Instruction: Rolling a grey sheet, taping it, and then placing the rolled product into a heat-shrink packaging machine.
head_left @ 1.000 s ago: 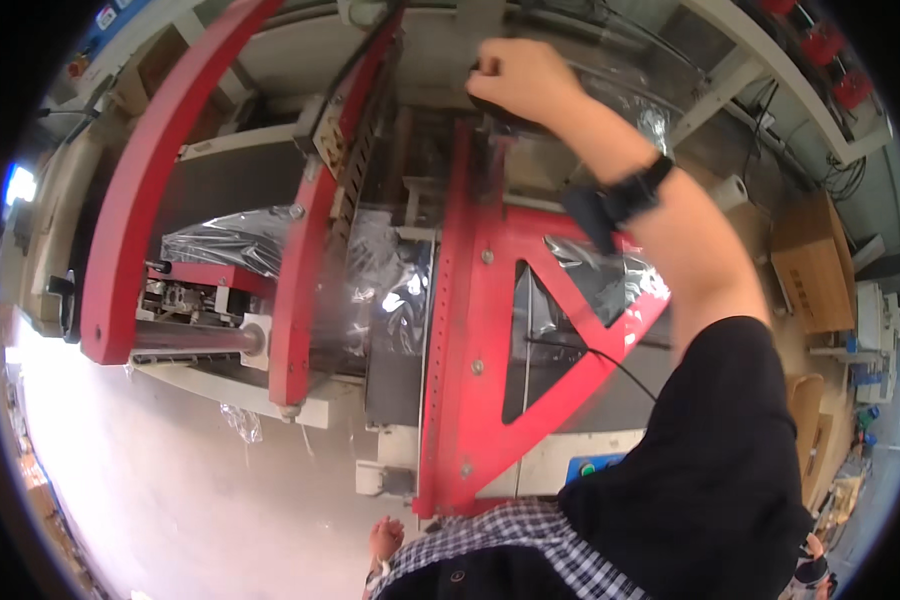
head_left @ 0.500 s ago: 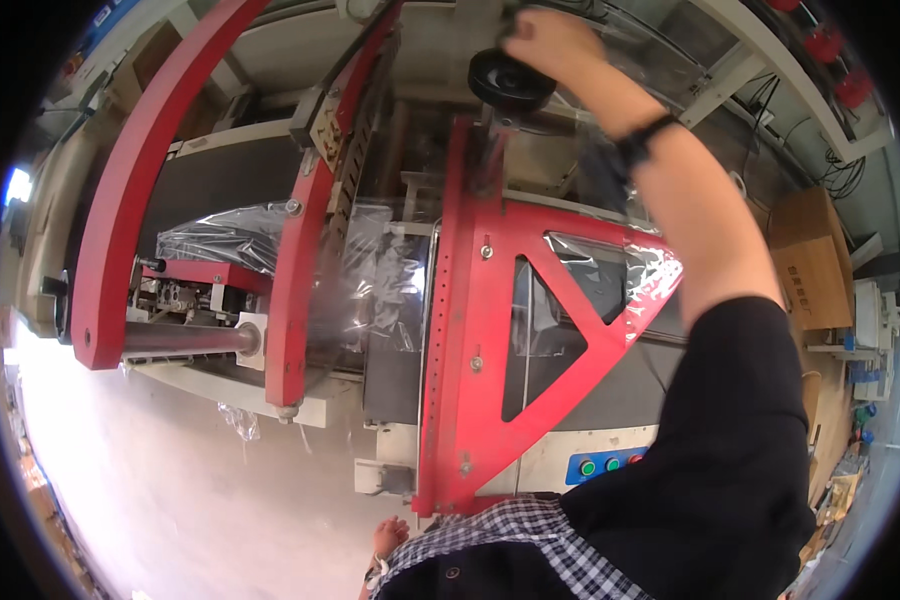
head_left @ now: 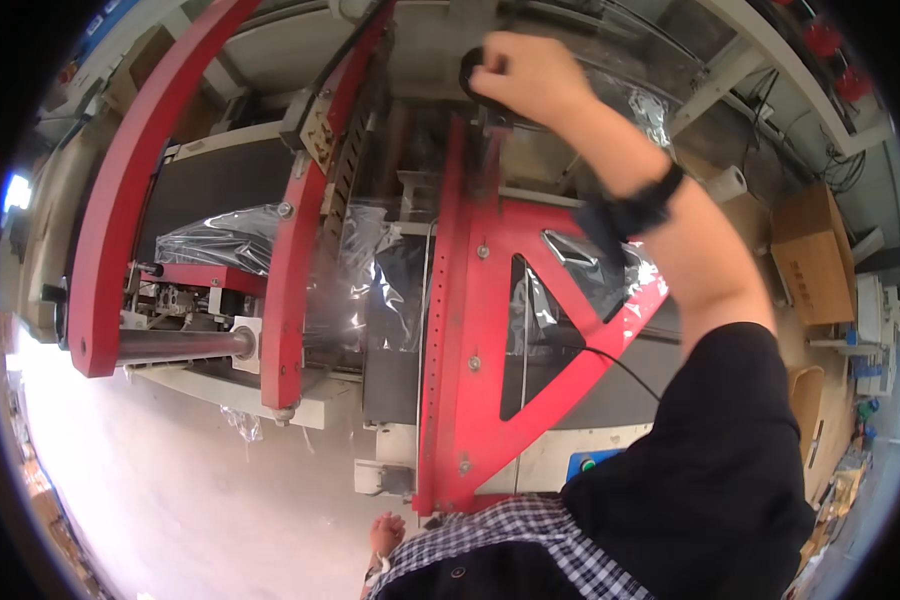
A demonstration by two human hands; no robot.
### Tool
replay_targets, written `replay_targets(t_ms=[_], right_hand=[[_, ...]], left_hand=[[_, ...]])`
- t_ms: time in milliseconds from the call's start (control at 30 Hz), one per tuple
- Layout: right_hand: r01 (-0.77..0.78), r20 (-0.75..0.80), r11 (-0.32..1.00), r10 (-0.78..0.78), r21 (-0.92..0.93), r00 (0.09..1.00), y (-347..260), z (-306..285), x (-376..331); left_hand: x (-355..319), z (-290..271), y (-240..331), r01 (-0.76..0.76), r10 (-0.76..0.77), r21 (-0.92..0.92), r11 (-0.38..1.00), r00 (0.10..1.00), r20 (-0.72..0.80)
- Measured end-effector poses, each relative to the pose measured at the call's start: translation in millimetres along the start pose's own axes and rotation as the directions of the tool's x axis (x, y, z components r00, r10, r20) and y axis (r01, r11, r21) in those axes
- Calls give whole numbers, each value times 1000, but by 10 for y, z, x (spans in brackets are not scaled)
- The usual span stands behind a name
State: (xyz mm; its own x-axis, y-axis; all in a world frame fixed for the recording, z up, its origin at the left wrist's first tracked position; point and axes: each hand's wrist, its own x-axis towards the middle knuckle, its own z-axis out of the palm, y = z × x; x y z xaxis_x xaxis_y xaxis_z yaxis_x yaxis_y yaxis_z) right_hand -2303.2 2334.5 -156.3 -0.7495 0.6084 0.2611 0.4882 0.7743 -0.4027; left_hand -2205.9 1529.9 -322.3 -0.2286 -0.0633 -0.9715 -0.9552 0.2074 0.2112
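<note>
My right hand (head_left: pixel 538 78) is closed at the rim of a black handwheel (head_left: pixel 474 76), at the top of the view; the hand hides most of the wheel. A black band (head_left: pixel 642 208) is on that forearm. Below the arm lies a red metal frame (head_left: pixel 475 300) with angled cutouts. Clear plastic film (head_left: pixel 390 285) is stretched and crumpled to the frame's left, and more shows through its cutouts. My left hand (head_left: pixel 385 530) hangs low beside the checked apron (head_left: pixel 510 520), fingers loosely bent and apart, with nothing visible in it.
Two red upright arms (head_left: pixel 125 220) stand at the left, joined near a metal roller (head_left: pixel 185 345). A dark conveyor belt (head_left: pixel 210 180) runs behind them. A blue button panel (head_left: pixel 585 465) is partly covered by my sleeve. Cardboard boxes (head_left: pixel 813 260) stand at the right.
My right hand has come down and slightly left around the handwheel, covering more of it. A dark cable now shows across the red frame. My left hand has barely moved.
</note>
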Motion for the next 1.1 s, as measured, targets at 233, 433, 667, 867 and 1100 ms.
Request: replay_targets(t_ms=[233,433,667,867,1100], right_hand=[[-93,-78,984,82,-153,994,295,56,401],[-67,125,993,79,-98,989,574,-276,69],[42,39,992,-37,-123,999,52,65,248],[-160,-4,979,160,-129,987,411,-121,519],[66,89,994,-73,83,993,19,-50,366]], left_hand=[[85,259,155,135,-114,166,977,985,-127],[32,156,69,152,-143,134,979,987,-69],[150,24,-44,73,-75,59,996,997,31],[31,453,156,133,-114,171,976,986,-118],[-72,431,75,101,-93,128,987,993,-70]])
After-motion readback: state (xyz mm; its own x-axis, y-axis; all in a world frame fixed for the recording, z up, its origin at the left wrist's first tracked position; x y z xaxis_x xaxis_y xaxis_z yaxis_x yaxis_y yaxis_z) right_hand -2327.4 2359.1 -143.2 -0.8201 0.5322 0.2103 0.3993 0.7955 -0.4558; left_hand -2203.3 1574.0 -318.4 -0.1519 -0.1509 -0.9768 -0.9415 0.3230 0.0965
